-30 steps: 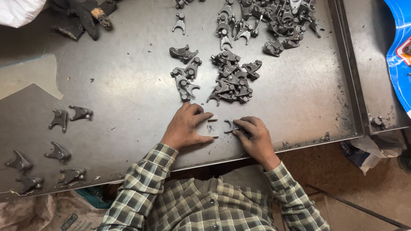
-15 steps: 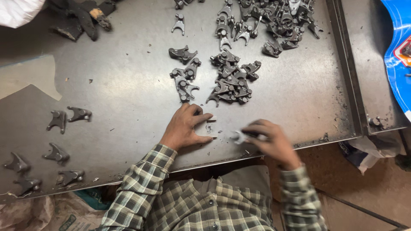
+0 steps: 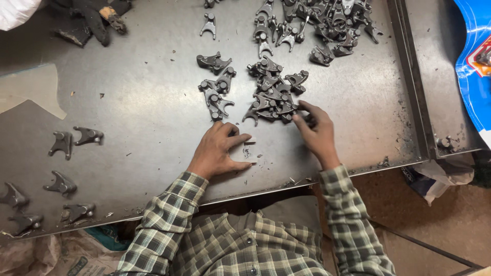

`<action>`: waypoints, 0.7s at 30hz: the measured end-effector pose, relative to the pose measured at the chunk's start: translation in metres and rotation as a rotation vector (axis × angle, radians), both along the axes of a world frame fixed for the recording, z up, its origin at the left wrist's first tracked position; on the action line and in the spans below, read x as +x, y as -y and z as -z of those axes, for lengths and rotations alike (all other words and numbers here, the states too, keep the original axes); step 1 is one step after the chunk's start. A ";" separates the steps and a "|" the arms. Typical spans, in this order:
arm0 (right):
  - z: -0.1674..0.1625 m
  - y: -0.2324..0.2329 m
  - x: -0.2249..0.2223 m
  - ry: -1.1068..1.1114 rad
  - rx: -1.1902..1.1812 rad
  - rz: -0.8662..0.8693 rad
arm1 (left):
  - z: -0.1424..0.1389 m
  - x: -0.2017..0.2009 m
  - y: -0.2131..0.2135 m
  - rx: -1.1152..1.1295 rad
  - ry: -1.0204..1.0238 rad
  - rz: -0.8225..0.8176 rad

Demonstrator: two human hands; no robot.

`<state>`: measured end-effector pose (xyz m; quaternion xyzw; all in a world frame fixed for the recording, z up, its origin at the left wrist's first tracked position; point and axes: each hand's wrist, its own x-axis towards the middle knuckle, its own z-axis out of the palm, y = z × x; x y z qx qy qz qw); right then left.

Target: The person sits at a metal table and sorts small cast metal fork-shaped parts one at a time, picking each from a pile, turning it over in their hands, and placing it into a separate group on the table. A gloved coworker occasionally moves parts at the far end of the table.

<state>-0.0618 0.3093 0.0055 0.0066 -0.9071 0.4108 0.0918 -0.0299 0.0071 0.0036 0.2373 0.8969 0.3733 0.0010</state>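
Note:
I sit at a grey metal table (image 3: 143, 102) strewn with dark cast metal fork-shaped parts. My left hand (image 3: 220, 151) rests flat on the table with its fingers spread and holds nothing; a small pale chip (image 3: 249, 139) lies by its fingertips. My right hand (image 3: 317, 133) reaches into the near edge of a small pile of parts (image 3: 273, 97), with thumb and fingers closed on one dark part (image 3: 308, 120). A few more parts (image 3: 217, 94) lie just beyond my left hand.
A bigger heap of parts (image 3: 317, 25) lies at the far edge. Single parts (image 3: 61, 143) are spread out at the left. Dark rags (image 3: 92, 20) lie far left. A raised rim (image 3: 409, 76) bounds the table at right, beyond it a blue sheet (image 3: 475, 66).
My right hand swung from the spot beside my left hand out over the near table edge, then forward to the small pile. My left hand stayed put.

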 end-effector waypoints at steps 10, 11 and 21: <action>-0.005 -0.021 0.014 0.044 -0.022 0.140 | 0.002 0.000 0.000 -0.009 -0.011 0.012; -0.007 -0.024 0.025 0.035 -0.015 0.088 | 0.003 -0.001 0.001 -0.003 -0.022 0.014; -0.019 0.036 0.083 0.004 0.077 -0.182 | 0.005 0.000 0.000 -0.025 -0.013 0.013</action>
